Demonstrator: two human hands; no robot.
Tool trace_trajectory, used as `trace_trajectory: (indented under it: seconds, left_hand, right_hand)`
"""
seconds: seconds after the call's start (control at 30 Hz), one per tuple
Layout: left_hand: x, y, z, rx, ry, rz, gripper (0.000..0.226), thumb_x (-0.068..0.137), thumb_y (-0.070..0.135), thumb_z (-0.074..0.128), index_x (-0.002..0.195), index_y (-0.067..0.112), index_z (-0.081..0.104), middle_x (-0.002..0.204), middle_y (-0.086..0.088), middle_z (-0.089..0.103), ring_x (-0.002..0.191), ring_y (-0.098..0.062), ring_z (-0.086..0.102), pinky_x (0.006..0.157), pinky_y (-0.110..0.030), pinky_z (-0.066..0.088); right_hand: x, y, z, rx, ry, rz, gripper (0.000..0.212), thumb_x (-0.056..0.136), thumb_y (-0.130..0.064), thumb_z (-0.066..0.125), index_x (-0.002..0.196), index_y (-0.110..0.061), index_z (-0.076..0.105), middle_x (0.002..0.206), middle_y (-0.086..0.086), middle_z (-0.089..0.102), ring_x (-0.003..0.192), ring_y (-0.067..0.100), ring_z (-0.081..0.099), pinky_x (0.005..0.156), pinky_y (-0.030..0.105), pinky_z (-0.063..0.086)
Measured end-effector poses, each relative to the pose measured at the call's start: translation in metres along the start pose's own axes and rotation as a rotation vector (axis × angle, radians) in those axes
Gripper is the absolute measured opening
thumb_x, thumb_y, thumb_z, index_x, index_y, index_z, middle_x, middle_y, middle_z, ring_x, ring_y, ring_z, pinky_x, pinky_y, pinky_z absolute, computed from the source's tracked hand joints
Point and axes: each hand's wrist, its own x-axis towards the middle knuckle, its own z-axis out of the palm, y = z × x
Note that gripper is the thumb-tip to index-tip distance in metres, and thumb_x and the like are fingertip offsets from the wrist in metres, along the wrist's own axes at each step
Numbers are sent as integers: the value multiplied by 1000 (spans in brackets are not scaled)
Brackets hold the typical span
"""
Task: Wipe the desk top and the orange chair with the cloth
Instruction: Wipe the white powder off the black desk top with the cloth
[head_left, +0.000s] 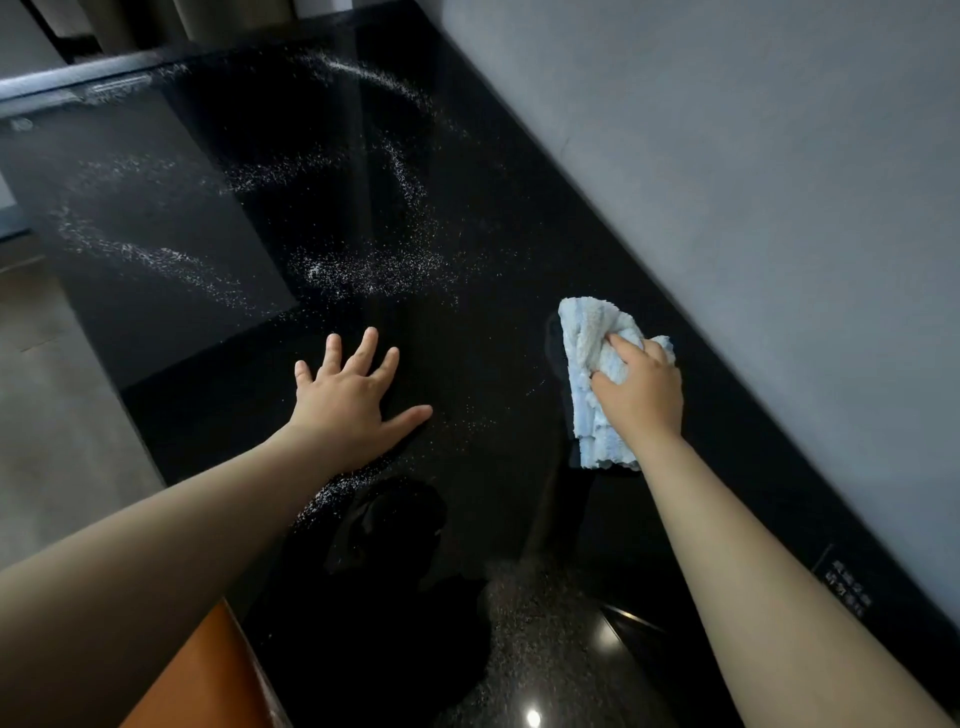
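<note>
A glossy black desk top (493, 249) fills the view, streaked with arcs of white powdery specks (363, 270) across its far and middle part. My right hand (641, 387) grips a bunched light-blue cloth (589, 364) and holds it down on the desk near the wall side. My left hand (348, 400) lies flat on the desk with fingers spread, to the left of the cloth. A corner of the orange chair (208, 670) shows at the bottom left, under my left forearm.
A grey wall (753, 182) runs along the desk's right edge. The desk's left edge drops to a grey floor (62, 405). A small label with white print (849, 584) sits on the desk near the wall at lower right.
</note>
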Motion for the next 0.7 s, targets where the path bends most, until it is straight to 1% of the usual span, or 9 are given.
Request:
trace_trajectory:
  seconds: [0.17,0.4,0.5,0.6,0.7]
  left_hand:
    - [0,-1,-3,-9,-14,0,84,84,75,28,153,30,11,161,3,-9,147,-34,-9,115,-61,6]
    - [-2,-4,-12,-62,-73,21,80,87,72,27,153,29,13,161,4,-7,147,-32,-10,116,-58,4]
    - [-5,-14,-16,-108,-87,79,76,90,67,31,153,26,17,161,5,-3,147,-29,-10,117,-56,3]
    - [-15,-27,-15,-83,-98,150,76,91,66,34,153,28,14,161,7,-3,148,-26,-10,119,-53,3]
    - [-34,-43,-11,-54,-92,211,81,87,69,37,153,29,11,161,7,-3,148,-24,-10,119,-52,1]
  right_hand:
    - [-22,-12,4,3,-15,-36,55,84,-28,65,137,-30,50,140,2,43,117,31,44,85,33,42]
    - [-68,-34,17,14,-28,-56,55,85,-29,65,138,-31,48,139,-1,41,117,26,42,81,27,42]
    - [-85,-43,22,13,-47,-49,55,86,-30,64,139,-32,47,140,-3,39,119,25,40,81,27,41]
    - [-101,-50,26,13,-56,-45,55,86,-31,64,139,-32,47,141,-4,38,120,25,39,80,25,39]
    - [-114,-56,29,15,-61,-46,55,86,-30,64,138,-32,47,141,-4,38,121,25,39,79,24,38]
